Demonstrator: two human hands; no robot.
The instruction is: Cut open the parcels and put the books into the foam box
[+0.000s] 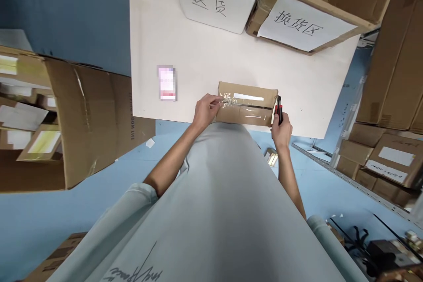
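A small brown cardboard box (249, 92) lies at the table's near edge, right in front of my body. Clear packing tape (227, 100) is crumpled and shiny at its left end, and a dark slit runs along the seam on top. My left hand (209, 108) pinches the loose tape there with closed fingers. At the box's right end, my right hand (281, 131) is closed around a black and red utility knife (279, 110), which points away from me. Whether the blade is out cannot be made out.
On the white table (198, 53), a white foam bin (214, 4) and a cardboard carton with a paper sign (304, 22) stand at the back. A blurred pinkish item (167, 83) lies left. A large open carton (89, 119) of parcels stands left; stacked boxes (390, 158) fill the right.
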